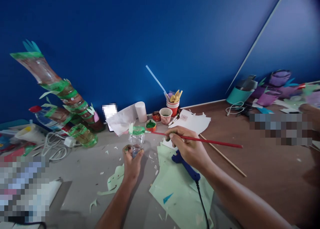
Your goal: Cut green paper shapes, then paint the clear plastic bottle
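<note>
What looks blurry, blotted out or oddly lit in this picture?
Head view: blocky pixelation hides patches at both sides and beside white paper; the blue wall lightens toward the right; the purple items there look soft, while the red brush in the right hand is clearer.

A blue glue gun [190, 171] lies on pale green paper [177, 190]. Left of the glue gun, the left hand [132, 160] grips a clear bottle piece [136, 140] with a green rim. Over the glue gun, the right hand [186, 142] holds a red paintbrush [217, 142], bristles at or just beside that rim.
</note>
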`<state>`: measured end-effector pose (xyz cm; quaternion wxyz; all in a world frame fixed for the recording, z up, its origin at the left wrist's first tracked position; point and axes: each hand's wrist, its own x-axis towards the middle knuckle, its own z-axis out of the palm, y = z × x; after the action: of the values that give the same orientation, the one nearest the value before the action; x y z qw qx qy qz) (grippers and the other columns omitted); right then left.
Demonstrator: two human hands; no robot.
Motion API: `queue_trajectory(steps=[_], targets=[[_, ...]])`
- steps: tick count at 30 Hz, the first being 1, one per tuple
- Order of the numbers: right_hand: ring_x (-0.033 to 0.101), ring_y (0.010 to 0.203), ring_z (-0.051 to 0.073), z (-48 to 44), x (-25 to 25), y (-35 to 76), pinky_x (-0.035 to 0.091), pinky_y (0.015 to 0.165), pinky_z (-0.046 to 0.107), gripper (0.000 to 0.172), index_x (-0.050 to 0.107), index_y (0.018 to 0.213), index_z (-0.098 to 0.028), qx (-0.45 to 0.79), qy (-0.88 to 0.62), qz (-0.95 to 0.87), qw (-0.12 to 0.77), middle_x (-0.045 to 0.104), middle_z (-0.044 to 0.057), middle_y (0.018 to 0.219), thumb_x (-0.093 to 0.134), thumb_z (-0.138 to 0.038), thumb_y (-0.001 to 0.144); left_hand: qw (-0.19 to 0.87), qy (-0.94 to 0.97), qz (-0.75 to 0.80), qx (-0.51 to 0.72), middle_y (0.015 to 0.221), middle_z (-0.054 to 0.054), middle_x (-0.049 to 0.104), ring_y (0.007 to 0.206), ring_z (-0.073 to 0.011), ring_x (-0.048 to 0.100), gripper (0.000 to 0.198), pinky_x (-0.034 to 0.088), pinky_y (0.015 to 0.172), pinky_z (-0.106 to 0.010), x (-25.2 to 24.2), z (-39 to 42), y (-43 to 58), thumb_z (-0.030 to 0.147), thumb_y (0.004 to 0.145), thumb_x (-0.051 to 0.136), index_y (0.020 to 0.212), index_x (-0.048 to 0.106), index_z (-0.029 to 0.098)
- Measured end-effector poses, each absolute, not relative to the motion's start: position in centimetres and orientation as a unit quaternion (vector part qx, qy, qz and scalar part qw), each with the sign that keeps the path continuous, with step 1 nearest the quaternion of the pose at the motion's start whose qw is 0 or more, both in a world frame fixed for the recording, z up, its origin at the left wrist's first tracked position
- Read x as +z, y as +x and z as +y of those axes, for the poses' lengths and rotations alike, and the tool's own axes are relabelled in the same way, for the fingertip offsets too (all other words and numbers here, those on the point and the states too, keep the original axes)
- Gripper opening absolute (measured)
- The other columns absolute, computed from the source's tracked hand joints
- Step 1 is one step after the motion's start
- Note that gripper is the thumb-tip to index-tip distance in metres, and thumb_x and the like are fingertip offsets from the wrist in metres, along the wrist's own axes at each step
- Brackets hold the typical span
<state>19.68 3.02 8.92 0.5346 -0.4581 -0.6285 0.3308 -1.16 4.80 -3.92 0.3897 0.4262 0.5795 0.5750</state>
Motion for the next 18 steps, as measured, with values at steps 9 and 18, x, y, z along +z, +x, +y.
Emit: queue_trajectory(steps=[9, 18], targets=[[0.054, 0.058, 0.012, 3.14, 9.07, 20.42, 0.043, 0.054, 0.024, 0.019, 0.068, 0.09, -0.015, 0.368, -0.448, -0.577, 0.576, 0.065, 0.003, 0.074, 0.051, -0.021, 0.085, 0.448, 0.419, 0.519, 0.596, 0.085, -0.002, 0.065, 0.071, -0.0149, 0.063, 0.035, 0.048, 0.075, -0.033, -4.07, 5.0, -1.24, 0.041, 0.074, 0.07, 0.095, 0.052, 0.019], [0.06, 0.069, 0.016, 4.05, 8.81, 20.66, 0.047, 0.065, 0.028, 0.021, 0.069, 0.092, -0.016, 0.359, -0.472, -0.579, 0.559, 0.065, 0.002, 0.072, 0.052, -0.025, 0.082, 0.497, 0.396, 0.489, 0.598, 0.085, -0.002, 0.065, 0.07, -0.015, 0.064, 0.036, 0.049, 0.072, -0.033, -4.21, 5.1, -1.6, 0.05, 0.078, 0.065, 0.091, 0.055, 0.018]])
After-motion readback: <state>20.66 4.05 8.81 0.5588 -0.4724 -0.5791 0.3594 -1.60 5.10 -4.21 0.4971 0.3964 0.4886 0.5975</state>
